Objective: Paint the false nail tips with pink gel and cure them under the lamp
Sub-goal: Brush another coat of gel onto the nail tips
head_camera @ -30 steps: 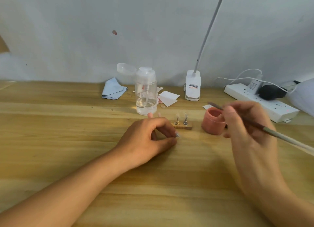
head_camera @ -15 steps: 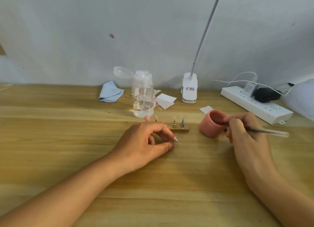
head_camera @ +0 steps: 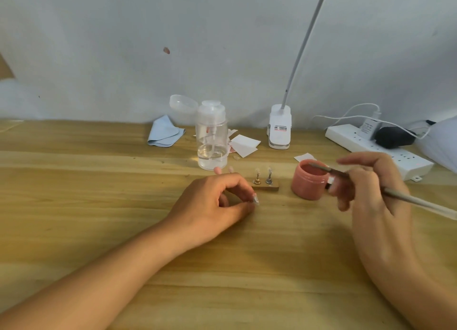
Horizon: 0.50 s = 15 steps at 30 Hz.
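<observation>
– Pink gel jar (head_camera: 308, 183): position?
– On the wooden table (head_camera: 99, 181), lid off, at 3 o'clock of the wooden stand (head_camera: 265, 188). Near it, not touching.
– Stand contents?
– Two metal posts, each carrying a clear nail tip (head_camera: 269, 169), upright. Two pinkish tips (head_camera: 217, 170) show at 12 o'clock of the knuckles of the left hand (head_camera: 212, 206). Their mount is hidden.
– Left hand, state?
– Rests on the table at 9 o'clock of the stand. Thumb and forefinger pinch one small clear tip (head_camera: 255, 198), and the other fingers curl under.
– Right hand (head_camera: 371, 193)?
– At 3 o'clock of the jar, motion-blurred. Fingers wrap round the handle of a brush (head_camera: 408, 200), which runs off toward 4 o'clock. The bristle end sits over the jar mouth. Contact with gel: cannot tell.
– Back row?
– Clear pump bottle (head_camera: 212, 141), liquid low, at 12 o'clock of the left hand. Blue cloth (head_camera: 164, 134) at the bottle's 10 o'clock. White paper squares (head_camera: 243, 144) at its 3 o'clock. White clip-on lamp (head_camera: 280, 129) at 12 o'clock of the stand, its neck rising toward 1 o'clock and out of view. White power strip (head_camera: 366, 148), plugs in it, at 12 o'clock of the right hand.
</observation>
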{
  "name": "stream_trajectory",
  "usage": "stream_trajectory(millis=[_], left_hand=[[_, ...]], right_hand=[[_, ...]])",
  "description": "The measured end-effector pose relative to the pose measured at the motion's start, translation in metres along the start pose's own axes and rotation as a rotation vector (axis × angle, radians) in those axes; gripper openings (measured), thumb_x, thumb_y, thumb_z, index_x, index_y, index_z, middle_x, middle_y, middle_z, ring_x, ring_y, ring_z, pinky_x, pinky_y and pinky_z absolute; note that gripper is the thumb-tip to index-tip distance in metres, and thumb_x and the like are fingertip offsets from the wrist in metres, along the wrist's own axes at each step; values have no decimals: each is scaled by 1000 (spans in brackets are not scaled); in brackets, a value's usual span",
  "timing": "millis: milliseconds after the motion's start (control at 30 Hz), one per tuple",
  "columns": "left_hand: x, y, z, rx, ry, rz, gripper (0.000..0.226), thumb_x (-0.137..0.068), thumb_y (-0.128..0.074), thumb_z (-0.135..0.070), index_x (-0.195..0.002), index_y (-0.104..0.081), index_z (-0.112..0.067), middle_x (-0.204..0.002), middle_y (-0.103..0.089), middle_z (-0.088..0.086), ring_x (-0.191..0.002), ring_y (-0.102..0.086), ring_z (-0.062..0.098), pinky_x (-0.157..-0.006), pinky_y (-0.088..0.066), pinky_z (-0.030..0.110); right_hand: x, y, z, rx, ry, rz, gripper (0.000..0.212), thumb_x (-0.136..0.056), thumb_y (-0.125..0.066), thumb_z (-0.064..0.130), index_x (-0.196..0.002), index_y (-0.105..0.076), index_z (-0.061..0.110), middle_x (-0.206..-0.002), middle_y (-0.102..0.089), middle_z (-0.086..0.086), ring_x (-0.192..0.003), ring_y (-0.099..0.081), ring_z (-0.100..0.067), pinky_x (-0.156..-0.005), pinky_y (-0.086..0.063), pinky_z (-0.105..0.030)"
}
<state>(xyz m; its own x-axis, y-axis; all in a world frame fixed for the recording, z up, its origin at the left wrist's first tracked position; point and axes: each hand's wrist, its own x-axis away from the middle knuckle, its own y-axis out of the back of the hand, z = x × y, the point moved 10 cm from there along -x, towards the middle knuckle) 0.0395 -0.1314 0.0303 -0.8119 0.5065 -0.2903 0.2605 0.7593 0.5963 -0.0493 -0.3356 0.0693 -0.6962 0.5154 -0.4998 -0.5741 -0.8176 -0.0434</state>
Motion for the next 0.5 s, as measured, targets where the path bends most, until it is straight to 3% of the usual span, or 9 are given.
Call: stream_trajectory(millis=[100, 200, 300, 500], left_hand=[[0, -1, 1, -19, 3, 14, 13, -82, -78, -21, -83, -70, -32, -84, -70, -26, -50, -45, 2, -53, -34, 13], [-1, -2, 1, -24, 7, 15, 17, -81, -79, -21, -80, -69, -34, -83, -70, -25, -50, -48, 0, -53, -34, 12], [-1, -2, 1, -17, 6, 18, 21, -81, -80, -20, -79, -68, -37, -83, -70, -26, -49, -49, -2, -53, -35, 11], [-2, -2, 4, 10, 27, 17, 18, -80, -80, -19, -79, -69, -32, -83, -71, -23, -46, -47, -2, -52, -33, 8]], right_hand=[[12, -22, 11, -96, 18, 104, 17, -95, -45, 9, -100, -59, 1, -82, -72, -13, -66, -64, -25, -64, -54, -27], [27, -47, 3, -118, -83, 244, 17, -86, -70, 22, -84, -63, 7, -74, -72, -10, -63, -64, -19, -64, -54, -24], [32, -52, -8, -124, -171, 285, 11, -88, -62, 12, -79, -59, 6, -66, -70, -12, -54, -58, -15, -55, -50, -19], [35, -54, -17, -103, -234, 339, 9, -87, -61, -2, -81, -57, 2, -69, -72, -12, -59, -63, -12, -60, -52, -18]])
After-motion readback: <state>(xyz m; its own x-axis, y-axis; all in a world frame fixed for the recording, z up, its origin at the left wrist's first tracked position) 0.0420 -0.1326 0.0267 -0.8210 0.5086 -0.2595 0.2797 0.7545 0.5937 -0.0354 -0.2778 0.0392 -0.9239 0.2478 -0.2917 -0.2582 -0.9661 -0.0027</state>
